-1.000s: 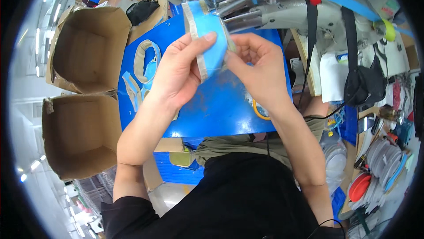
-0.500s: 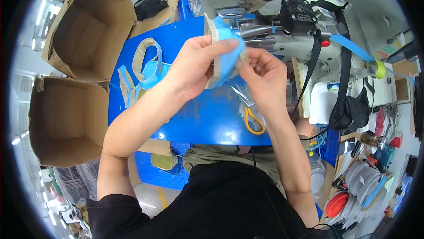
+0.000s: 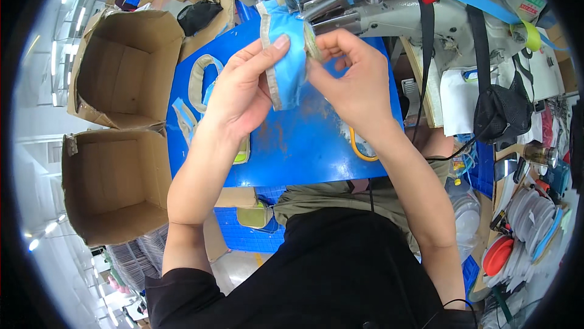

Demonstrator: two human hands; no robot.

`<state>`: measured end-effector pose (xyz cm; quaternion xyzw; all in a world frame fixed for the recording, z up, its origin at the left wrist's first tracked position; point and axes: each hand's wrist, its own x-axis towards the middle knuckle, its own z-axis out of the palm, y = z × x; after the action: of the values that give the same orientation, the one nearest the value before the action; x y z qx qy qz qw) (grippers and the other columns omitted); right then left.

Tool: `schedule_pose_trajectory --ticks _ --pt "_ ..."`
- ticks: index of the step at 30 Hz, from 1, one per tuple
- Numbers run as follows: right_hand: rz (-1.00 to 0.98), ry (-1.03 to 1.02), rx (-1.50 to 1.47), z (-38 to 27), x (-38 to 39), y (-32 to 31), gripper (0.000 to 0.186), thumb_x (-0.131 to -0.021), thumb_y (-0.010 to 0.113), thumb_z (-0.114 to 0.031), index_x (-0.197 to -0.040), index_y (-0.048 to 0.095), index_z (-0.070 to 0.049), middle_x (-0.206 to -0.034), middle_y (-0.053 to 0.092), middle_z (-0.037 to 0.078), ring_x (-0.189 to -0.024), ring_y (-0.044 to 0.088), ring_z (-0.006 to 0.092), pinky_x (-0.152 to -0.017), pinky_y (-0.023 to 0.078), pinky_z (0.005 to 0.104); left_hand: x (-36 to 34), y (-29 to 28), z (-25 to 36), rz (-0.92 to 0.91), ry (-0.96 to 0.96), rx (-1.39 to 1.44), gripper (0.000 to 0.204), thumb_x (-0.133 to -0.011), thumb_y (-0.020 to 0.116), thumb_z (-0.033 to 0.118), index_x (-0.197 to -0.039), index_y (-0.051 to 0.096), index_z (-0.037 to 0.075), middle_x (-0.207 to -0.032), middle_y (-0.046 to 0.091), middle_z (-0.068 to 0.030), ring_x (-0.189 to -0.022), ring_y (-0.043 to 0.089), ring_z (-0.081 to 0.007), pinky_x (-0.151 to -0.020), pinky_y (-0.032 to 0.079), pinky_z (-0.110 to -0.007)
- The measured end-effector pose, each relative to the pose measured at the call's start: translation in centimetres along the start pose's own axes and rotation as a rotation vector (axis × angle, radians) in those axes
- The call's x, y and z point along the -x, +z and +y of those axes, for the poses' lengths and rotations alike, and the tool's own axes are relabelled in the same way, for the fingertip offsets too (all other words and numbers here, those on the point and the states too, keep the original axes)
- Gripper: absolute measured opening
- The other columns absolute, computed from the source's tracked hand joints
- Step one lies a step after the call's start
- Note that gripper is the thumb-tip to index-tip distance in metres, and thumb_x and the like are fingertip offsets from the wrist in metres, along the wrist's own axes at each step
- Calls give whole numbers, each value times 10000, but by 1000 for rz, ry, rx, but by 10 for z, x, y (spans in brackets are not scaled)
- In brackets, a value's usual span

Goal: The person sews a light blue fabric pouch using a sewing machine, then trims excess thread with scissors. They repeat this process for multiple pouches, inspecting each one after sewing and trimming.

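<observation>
A light blue fabric piece [image 3: 291,64] with beige edging is held up in front of the sewing machine [image 3: 389,16]. My left hand [image 3: 246,83] grips its left side, thumb lying across the blue face. At its right edge my right hand [image 3: 353,73] pinches a beige-green strip [image 3: 311,43] of the piece between thumb and fingers. Beneath the right hand, orange-handled scissors [image 3: 360,146] lie on the blue table [image 3: 286,162]; their blades are hidden. Left of my left hand rests a similar looped blue and beige piece [image 3: 198,83], partly covered by the arm.
Two open cardboard boxes [image 3: 115,186] stand at the left beside the table. A blue tape [image 3: 474,0] runs across the machine at upper right. Black straps and a black mesh pouch [image 3: 502,113] hang at the right, above stacked discs [image 3: 529,222].
The view has shifted. The fabric piece is turned so its blue face shows more broadly and stands more upright. My right hand now covers the scissors' blades; both hands keep hold.
</observation>
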<state>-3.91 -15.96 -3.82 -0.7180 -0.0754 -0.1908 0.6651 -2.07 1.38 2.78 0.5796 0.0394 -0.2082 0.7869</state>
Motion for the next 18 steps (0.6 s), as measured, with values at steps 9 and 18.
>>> schedule_pose_trajectory --ticks 9,18 --pt "11 5 40 0 3 0 175 -786 777 -106 -937 712 -46 -870 733 92 -795 701 201 -710 523 328 1 11 -7 62 40 -5 210 -959 744 124 -1144 675 52 -1016 747 -43 -873 717 -102 -771 580 -263" --pt "47 63 13 -4 -8 6 167 -799 771 -92 -952 731 -38 -872 747 91 -797 723 199 -739 550 326 -19 1 5 17 0 -6 208 -966 736 138 -1144 673 51 -1035 748 -40 -894 716 -112 -817 576 -276"
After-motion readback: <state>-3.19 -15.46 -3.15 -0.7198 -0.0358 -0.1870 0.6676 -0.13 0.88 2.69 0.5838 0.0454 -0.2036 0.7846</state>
